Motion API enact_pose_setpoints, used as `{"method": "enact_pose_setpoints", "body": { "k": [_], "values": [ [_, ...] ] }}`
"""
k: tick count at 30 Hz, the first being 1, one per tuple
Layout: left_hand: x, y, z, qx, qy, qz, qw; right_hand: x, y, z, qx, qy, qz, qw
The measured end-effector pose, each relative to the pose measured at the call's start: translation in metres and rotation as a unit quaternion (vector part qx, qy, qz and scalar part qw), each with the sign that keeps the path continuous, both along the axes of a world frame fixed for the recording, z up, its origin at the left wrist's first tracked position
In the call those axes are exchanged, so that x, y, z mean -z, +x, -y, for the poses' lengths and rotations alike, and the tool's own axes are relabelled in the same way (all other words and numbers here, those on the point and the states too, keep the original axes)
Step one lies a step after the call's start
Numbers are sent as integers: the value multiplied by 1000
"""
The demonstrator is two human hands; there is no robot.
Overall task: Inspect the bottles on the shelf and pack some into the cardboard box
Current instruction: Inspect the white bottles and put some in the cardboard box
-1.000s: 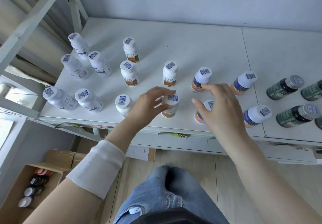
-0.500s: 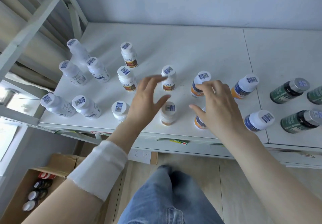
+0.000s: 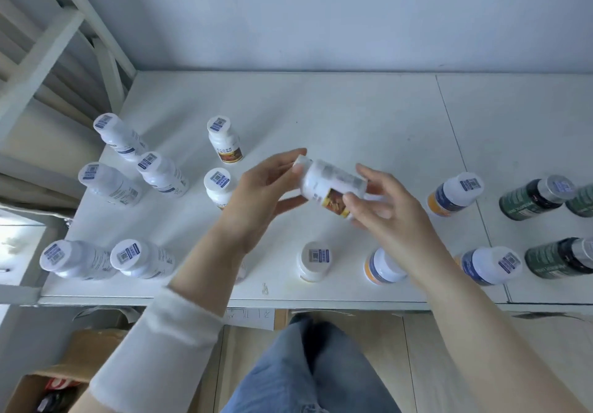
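Both hands held one white bottle point(image 3: 330, 188) in the air above the middle of the shelf point(image 3: 353, 107), tipped on its side. The left hand point(image 3: 256, 194) pinched the cap end between thumb and fingers. The right hand point(image 3: 394, 220) curled round the base end, thumb on the label. Standing bottles point(image 3: 141, 257) lined the shelf's left and front edges. The cardboard box point(image 3: 80, 351) sat on the floor below the front left corner.

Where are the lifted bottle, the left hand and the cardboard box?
lifted bottle point(image 3: 327, 184): head view, white side wall.
left hand point(image 3: 260, 194): head view, middle of the hand.
cardboard box point(image 3: 93, 348): head view, raised brown flap.
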State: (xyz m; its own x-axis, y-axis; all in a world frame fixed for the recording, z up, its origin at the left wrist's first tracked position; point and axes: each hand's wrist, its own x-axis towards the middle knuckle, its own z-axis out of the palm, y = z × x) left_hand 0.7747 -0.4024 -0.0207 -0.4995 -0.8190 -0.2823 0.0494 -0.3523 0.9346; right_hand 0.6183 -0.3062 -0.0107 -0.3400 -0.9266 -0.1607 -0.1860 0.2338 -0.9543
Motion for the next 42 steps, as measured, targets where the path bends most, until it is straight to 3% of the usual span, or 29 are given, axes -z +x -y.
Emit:
{"method": "enact_pose_setpoints", "body": {
  "k": [2,6,7,8,10,12,14,18,21,23,25,28,32,42],
  "values": [
    [-4,9,-9,21,43,-77,996,-4,5,1,-11,-37,59,997],
    [-11,19,-22,-21,19,-34,999,-4,15,-2,-29,-186,-162,969],
    [-12,21,-23,-33,7,-24,999,0,15,-4,-43,-211,-177,960],
    [-13,23,-22,-40,-5,-25,999,1,15,-4,-49,-209,-140,967],
    [-16,25,-20,-35,-28,-47,998,-6,17,-4,-27,-137,26,990],
    [-16,28,-20,-22,-46,-67,996,-7,14,-4,-18,-68,144,987],
    [-15,29,-22,-16,-44,-82,996,-5,12,-5,-20,-67,123,990],
    [-14,28,-25,-30,-21,-63,997,-3,12,-7,-57,-226,-41,971],
    [-18,26,-23,-31,-35,-101,994,-10,14,-9,-34,-139,93,985],
    [-20,25,-24,-23,-57,-126,990,-13,14,-11,-52,-66,201,976],
    [-21,25,-24,-9,-77,-127,989,-15,13,-12,-71,-41,253,964],
    [-21,27,-25,13,-100,-120,988,-15,13,-12,-33,-67,216,974],
    [-21,25,-26,-8,-54,-97,994,-14,11,-13,-56,-106,165,979],
    [-18,18,-24,-31,-33,-102,994,-14,7,-10,-22,-42,208,977]
  ]
}}
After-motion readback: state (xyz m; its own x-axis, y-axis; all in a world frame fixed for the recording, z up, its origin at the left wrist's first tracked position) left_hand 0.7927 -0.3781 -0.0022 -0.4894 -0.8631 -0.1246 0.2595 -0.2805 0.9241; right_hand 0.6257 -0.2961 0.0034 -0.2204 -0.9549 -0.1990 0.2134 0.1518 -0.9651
